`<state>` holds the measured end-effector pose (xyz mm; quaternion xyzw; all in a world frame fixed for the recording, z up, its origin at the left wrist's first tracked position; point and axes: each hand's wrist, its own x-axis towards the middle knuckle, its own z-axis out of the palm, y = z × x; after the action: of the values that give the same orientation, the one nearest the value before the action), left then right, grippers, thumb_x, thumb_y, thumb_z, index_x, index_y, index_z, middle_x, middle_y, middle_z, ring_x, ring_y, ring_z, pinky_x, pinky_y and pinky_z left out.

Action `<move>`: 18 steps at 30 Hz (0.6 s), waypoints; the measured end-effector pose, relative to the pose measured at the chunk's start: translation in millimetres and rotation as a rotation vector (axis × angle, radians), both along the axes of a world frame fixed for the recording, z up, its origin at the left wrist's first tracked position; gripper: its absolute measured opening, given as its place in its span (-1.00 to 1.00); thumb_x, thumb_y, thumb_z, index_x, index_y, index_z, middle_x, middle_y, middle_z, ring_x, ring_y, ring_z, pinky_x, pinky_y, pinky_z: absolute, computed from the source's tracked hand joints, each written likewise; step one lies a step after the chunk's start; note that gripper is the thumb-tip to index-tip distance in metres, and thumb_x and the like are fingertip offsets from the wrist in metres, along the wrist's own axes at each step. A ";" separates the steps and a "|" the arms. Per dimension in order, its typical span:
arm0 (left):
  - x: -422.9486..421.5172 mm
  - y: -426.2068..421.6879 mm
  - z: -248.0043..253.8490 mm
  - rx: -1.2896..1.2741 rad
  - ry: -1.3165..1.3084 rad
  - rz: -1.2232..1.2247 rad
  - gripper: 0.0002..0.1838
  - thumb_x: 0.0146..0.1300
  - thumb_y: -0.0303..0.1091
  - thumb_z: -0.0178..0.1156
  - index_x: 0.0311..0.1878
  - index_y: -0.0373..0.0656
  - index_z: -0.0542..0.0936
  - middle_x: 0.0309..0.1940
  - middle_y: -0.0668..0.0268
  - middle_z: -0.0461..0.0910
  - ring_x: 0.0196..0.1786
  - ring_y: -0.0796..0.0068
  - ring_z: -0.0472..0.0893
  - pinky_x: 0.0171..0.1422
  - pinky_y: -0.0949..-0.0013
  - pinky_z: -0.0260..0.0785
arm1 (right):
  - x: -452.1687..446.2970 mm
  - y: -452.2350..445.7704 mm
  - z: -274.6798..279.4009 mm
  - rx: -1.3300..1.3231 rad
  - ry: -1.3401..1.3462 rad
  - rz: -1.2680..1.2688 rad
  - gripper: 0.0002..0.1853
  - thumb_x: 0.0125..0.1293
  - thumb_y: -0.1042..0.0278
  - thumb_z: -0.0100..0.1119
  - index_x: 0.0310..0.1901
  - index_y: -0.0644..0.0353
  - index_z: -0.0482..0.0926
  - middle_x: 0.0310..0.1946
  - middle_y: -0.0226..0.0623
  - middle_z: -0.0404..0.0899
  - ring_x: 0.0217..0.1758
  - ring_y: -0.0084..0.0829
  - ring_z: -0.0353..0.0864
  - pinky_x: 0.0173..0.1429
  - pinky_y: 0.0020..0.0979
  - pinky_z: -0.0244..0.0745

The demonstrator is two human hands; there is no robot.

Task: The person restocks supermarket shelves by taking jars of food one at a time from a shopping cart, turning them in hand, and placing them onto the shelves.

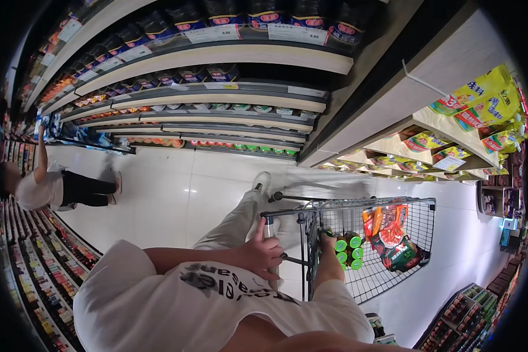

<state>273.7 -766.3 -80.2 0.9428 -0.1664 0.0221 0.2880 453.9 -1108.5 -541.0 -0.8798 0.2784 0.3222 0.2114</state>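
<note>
My left hand [259, 253] is wrapped round the handle [269, 230] of a wire shopping cart [387, 287], its index finger stretched along the bar. My right hand [328, 242] reaches down inside the cart, its fingers closed round a dark jar [326, 233] that is mostly hidden by the hand. Right beside it stand several jars with bright green lids [355, 242], grouped closely on the basket floor. Farther along the basket lie a red and orange food packet [391, 234] and a dark green one, overlapping.
Shelves of dark jars with blue labels [270, 17] run along the far side. Yellow packets [475, 100] fill a shelf end at the right. A person [47, 185] stands at the left, arm raised to a shelf. Pale tiled floor [158, 199] lies between the shelves.
</note>
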 end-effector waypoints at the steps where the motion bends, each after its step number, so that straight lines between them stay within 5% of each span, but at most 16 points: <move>1: 1.5 0.0 -0.3 -0.001 -0.029 0.017 -0.46 0.12 0.32 0.28 -0.49 -0.03 0.57 -0.32 0.39 0.46 -0.07 0.38 0.51 0.33 -0.94 -0.25 | 7.3 23.3 53.0 -0.138 0.053 0.128 -0.22 0.02 -0.02 0.43 0.22 0.37 0.54 0.09 0.13 0.69 0.07 0.03 0.76 0.08 -0.12 0.72; 5: -0.3 -1.6 -11.9 0.019 -0.056 0.017 -0.45 0.14 0.35 0.25 -0.47 -0.02 0.58 -0.29 0.41 0.49 -0.03 0.39 0.51 0.33 -0.94 -0.30 | 12.8 52.0 96.4 -0.170 0.052 0.144 -0.16 -0.02 -0.13 0.49 0.21 0.36 0.57 0.18 0.16 0.65 0.32 0.00 0.64 0.40 -0.14 0.54; 9: -1.6 -3.9 -18.0 0.000 -0.079 0.034 -0.44 0.15 0.36 0.24 -0.47 -0.01 0.57 -0.30 0.42 0.49 -0.01 0.39 0.51 0.36 -0.92 -0.36 | 17.2 72.1 112.1 -0.247 0.050 0.044 -0.16 -0.03 -0.14 0.51 0.18 0.36 0.61 0.18 0.17 0.65 0.31 0.03 0.64 0.38 -0.15 0.56; 15: 0.5 -1.0 -18.8 -0.017 -0.110 0.041 -0.44 0.17 0.36 0.21 -0.49 -0.01 0.56 -0.30 0.42 0.49 -0.02 0.39 0.51 0.36 -0.92 -0.38 | 21.9 72.2 113.3 -0.150 0.148 0.293 -0.35 0.14 -0.09 0.38 0.15 0.25 0.70 0.26 0.15 0.60 0.28 0.07 0.65 0.40 -0.06 0.53; 17: 3.3 -1.2 -18.3 -0.036 -0.105 0.044 -0.44 0.18 0.35 0.21 -0.49 -0.01 0.56 -0.29 0.42 0.49 -0.02 0.39 0.51 0.36 -0.92 -0.38 | 19.8 79.7 116.5 -0.239 0.072 0.216 -0.37 0.18 -0.08 0.31 0.17 0.22 0.70 0.29 0.19 0.56 0.23 0.15 0.67 0.39 -0.01 0.53; 18: 4.1 -0.5 -18.1 -0.038 -0.092 0.046 -0.45 0.17 0.35 0.22 -0.49 -0.01 0.57 -0.29 0.42 0.49 -0.03 0.39 0.51 0.38 -0.91 -0.38 | 22.1 79.7 120.6 -0.207 0.117 0.221 -0.21 0.21 -0.16 0.41 0.25 0.40 0.53 0.27 0.38 0.43 0.27 0.10 0.62 0.33 -0.12 0.61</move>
<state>277.8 -766.8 -98.4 0.9387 -0.1572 0.0752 0.2973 476.1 -1028.8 -420.4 -0.9018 0.2236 0.3637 0.0662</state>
